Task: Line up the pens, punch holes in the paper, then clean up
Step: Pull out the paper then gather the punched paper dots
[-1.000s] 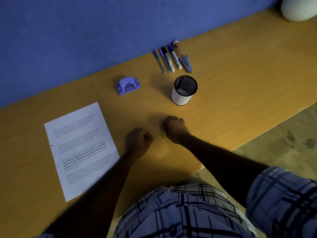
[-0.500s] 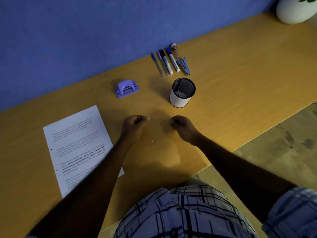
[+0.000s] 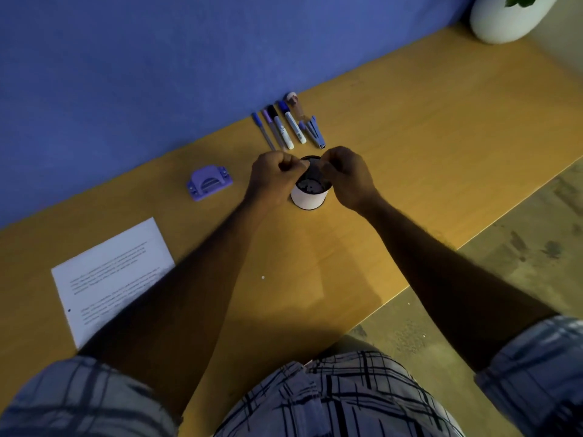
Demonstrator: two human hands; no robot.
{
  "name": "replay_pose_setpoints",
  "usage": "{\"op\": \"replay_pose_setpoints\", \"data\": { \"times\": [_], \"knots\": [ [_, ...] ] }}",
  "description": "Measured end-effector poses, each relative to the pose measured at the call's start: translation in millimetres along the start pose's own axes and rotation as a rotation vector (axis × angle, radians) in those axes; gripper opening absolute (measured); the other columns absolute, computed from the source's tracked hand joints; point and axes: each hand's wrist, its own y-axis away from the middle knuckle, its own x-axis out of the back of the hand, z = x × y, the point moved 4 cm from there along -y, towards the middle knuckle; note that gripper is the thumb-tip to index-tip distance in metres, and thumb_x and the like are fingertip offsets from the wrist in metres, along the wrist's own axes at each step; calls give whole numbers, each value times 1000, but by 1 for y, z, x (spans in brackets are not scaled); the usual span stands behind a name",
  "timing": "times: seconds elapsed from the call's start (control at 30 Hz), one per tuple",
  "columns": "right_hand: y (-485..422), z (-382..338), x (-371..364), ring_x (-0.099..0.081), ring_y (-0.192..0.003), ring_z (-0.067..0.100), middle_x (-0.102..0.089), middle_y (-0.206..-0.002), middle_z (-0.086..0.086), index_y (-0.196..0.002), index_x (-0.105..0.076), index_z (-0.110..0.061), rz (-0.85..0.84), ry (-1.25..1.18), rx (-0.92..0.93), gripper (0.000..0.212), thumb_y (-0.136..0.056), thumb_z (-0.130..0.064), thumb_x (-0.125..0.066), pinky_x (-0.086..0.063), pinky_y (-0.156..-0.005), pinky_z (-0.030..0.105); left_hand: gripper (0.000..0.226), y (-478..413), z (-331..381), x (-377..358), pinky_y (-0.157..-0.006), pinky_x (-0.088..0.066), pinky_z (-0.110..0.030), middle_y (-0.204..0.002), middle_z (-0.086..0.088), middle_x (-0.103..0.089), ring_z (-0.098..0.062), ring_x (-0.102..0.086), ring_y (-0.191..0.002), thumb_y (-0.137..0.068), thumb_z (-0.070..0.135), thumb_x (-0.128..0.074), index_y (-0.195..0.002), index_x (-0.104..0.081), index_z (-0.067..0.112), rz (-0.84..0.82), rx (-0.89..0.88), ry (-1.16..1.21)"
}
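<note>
Pens [image 3: 285, 127] lie side by side in a row at the far edge of the table [image 3: 426, 146], against the blue wall, with a small stapler [image 3: 315, 131] at the row's right end. Just in front of them stands a white cup [image 3: 309, 197] with a dark mesh inside. Both hands hover over its rim: the left hand [image 3: 274, 179] and right hand [image 3: 347, 178] each have fingers pressed together in a pinch, whether on anything I cannot tell. A purple hole punch [image 3: 209, 182] sits left of the cup, and the printed paper [image 3: 107, 275] lies nearer, partly under the left forearm. 1 white speck [image 3: 262, 277] lies on the table between the arms
</note>
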Motion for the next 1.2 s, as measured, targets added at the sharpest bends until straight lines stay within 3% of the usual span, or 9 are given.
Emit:
{"op": "replay_pose_setpoints", "data": {
  "times": [0.17, 0.33, 0.47, 0.67, 1.0, 1.2],
  "knots": [
    [-9, 7, 7, -55, -87, 17, -67, -101, 11, -102, -70, -3, 3, 185, 130, 20, -93, -7, -53, -41, -71, 28, 24, -18, -3, -6, -54, -39, 2, -103, -6, -72, -7, -61, -87, -91, 23, -63, -104, -73, 5, -7, -45, -119],
    [-15, 18, 11, -56, -84, 14, -69, -102, 8, -103, -70, -7, 45, 175, 89, 16, -93, -11, -58, -42, -66, 19, 22, -23, 0, -10, -60, -44, -1, -97, -2, -73, -6, -63, -83, -88, 24, -68, -101, -74, 8, -18, -92, -172],
    [-16, 21, 12, -56, -84, 12, -69, -103, 6, -105, -69, -8, 35, 165, 63, 16, -93, -13, -60, -37, -61, 12, 19, -26, 3, -12, -75, -55, -20, -102, 1, -73, -9, -65, -92, -84, 25, -72, -99, -76, 14, -3, -143, -215],
    [-14, 20, 14, -61, -90, 17, -69, -108, 8, -111, -67, -6, 32, 176, 83, 20, -92, -7, -60, -49, -73, 26, 41, -26, 5, -18, -98, -49, -45, -124, -1, -60, -19, -57, -115, -77, 16, -77, -117, -69, 18, -137, -209, -428],
    [-15, 22, 10, -58, -88, 13, -68, -109, 5, -113, -66, -8, 17, 169, 78, 22, -92, -9, -61, -43, -68, 17, 19, -24, 4, -16, -87, -54, -44, -113, -1, -66, -15, -61, -104, -86, 16, -68, -104, -75, 15, -15, -281, -424],
    [-12, 22, 12, -60, -89, 16, -68, -108, 6, -112, -66, -8, 21, 182, 89, 22, -91, -7, -60, -49, -71, 24, 40, -20, 3, -18, -94, -52, -47, -121, -1, -63, -19, -59, -112, -79, 9, -74, -117, -68, 19, -80, -229, -407]
  ]
}}
